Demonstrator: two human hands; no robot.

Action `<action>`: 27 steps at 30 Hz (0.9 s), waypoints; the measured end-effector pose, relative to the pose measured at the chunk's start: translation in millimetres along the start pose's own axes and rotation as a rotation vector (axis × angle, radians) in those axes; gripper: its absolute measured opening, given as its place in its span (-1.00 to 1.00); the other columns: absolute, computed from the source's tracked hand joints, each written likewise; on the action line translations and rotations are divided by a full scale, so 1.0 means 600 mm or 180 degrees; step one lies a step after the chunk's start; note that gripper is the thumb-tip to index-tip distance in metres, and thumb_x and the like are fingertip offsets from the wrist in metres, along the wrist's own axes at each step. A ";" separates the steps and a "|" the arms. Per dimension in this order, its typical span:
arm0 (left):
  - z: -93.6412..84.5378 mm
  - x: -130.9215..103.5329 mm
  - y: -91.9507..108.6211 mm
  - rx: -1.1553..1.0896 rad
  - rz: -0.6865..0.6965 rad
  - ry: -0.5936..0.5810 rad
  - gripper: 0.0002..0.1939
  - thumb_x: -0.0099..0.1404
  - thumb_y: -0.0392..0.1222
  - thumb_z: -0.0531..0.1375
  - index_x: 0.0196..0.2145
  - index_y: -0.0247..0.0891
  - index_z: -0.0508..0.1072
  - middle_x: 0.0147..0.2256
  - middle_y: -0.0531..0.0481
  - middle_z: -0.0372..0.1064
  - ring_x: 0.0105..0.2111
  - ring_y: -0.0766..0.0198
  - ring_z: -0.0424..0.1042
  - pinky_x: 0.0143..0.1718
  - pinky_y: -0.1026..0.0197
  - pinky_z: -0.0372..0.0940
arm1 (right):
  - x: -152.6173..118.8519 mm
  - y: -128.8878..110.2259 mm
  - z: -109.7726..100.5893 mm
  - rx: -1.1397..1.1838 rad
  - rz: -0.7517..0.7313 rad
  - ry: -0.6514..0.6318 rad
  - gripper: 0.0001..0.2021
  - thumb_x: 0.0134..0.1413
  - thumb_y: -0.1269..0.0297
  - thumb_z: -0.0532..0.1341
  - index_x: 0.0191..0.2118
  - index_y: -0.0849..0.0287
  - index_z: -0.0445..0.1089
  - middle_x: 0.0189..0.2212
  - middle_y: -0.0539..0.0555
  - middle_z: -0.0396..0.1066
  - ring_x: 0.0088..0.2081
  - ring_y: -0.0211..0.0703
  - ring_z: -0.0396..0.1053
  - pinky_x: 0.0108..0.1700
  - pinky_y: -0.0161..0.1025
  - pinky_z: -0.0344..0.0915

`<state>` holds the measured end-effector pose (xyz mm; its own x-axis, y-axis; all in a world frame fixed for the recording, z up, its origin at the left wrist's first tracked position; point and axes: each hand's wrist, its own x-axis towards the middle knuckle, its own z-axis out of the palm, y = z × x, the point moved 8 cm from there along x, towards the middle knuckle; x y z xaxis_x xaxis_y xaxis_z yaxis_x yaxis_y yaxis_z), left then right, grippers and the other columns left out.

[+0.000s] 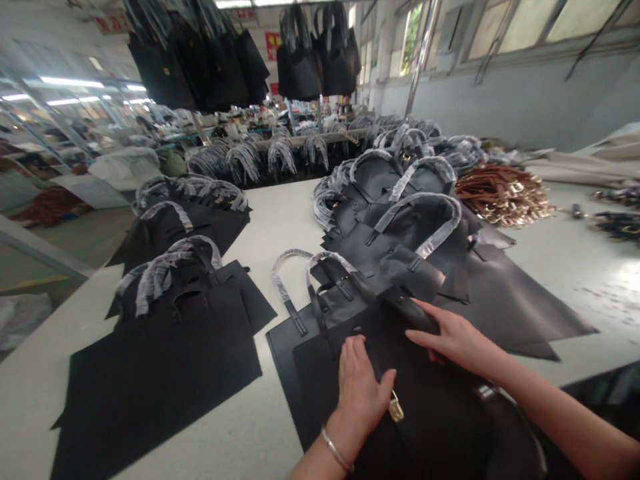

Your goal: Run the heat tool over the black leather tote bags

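A black leather handbag panel (pixel 320 373) lies flat on the table in front of me, its handle (pixel 333 257) wrapped in clear plastic. My left hand (pixel 359 387) rests on the black leather, fingers stretched forward near a small slot and thumb spread to the side. Just by that thumb, a gold padlock (pixel 396 407) lies on the leather. My right hand (pixel 453 333) grips a black leather flap (pixel 407 310) between thumb and fingers, its end raised off the panel. Dark leather under my right forearm is hard to make out.
Stacked bag pieces with wrapped handles stand left (pixel 165 353) and behind, at centre right (pixel 390 240). A pile of brown straps (pixel 500 190) with gold hardware lies at the back right. Black bags (pixel 200 60) hang overhead. Pale table surface (pixel 280 217) shows between the stacks.
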<state>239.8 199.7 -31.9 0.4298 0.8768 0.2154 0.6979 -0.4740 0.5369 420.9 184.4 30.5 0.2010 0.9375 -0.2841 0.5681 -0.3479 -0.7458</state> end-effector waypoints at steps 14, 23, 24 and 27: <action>-0.030 -0.089 0.008 -0.0074 -0.0047 -0.0101 -0.52 0.13 -0.07 0.31 -0.08 -0.26 0.23 -0.04 -0.16 0.15 -0.01 -0.04 0.16 0.05 -0.14 0.12 | -0.167 0.061 0.076 0.0077 0.0647 -0.1451 -0.22 0.04 0.20 0.25 0.35 0.05 -0.06 -0.37 0.02 0.51 -0.60 -0.27 0.39 -0.62 -0.45 0.25; -0.020 -0.077 -0.004 -0.1414 -0.0423 -0.0129 -0.76 0.08 -0.37 0.30 -0.32 -0.20 0.34 -0.19 -0.01 0.26 -0.15 0.13 0.26 -0.13 0.09 0.21 | -0.160 0.032 0.092 0.0164 0.0523 -0.1571 -0.25 0.04 0.28 0.22 0.35 0.08 -0.05 -0.42 -0.01 0.48 -0.61 -0.31 0.35 -0.61 -0.46 0.24; -0.022 -0.075 -0.005 -0.1663 -0.0434 -0.0084 -0.79 0.09 -0.39 0.27 -0.34 -0.21 0.34 -0.20 0.00 0.28 -0.16 0.15 0.28 -0.12 0.11 0.21 | -0.159 0.028 0.095 0.0203 0.0525 -0.1569 -0.25 0.03 0.28 0.22 0.34 0.09 -0.03 -0.43 -0.02 0.47 -0.61 -0.31 0.35 -0.61 -0.46 0.24; -0.019 -0.068 -0.007 -0.2571 -0.0557 -0.0096 -0.82 0.11 -0.36 0.23 -0.29 -0.23 0.36 -0.18 -0.03 0.31 -0.14 0.17 0.31 -0.09 0.13 0.22 | -0.150 0.008 0.098 0.0381 0.0413 -0.1384 -0.23 0.01 0.24 0.25 0.34 0.09 -0.03 -0.40 -0.01 0.47 -0.60 -0.32 0.33 -0.59 -0.44 0.26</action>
<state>212.7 167.2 -33.6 0.3766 0.9245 0.0585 0.1345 -0.1170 0.9840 358.4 97.7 17.0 -0.1033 0.8032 -0.5867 0.4593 -0.4847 -0.7444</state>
